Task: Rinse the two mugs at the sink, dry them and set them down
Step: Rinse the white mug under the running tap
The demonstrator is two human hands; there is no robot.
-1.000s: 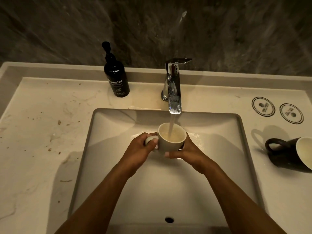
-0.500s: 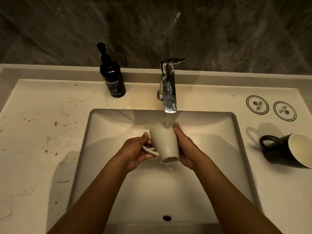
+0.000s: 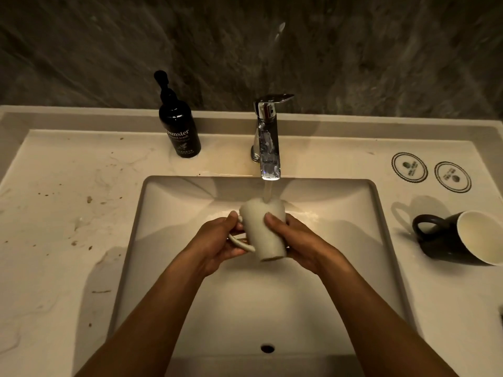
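While water runs from the tap, a person's two forearms reach over the near rim of the sink (image 3: pixel 152 213). Left hand (image 3: pixel 217 244) grips the handle of the white mug (image 3: pixel 262 232); right hand (image 3: pixel 302 244) wraps its side, thumb across the wall. Held above the basin's middle, the mug is tipped mouth-down toward the viewer, its base under the stream. At right on the countertop (image 3: pixel 68 227), the black mug (image 3: pixel 457 238) lies on its side, near two round coasters (image 3: pixel 431 172). Farther back stand the chrome faucet (image 3: pixel 268 137) and, left of it, a dark hand-wash bottle (image 3: pixel 178 123).
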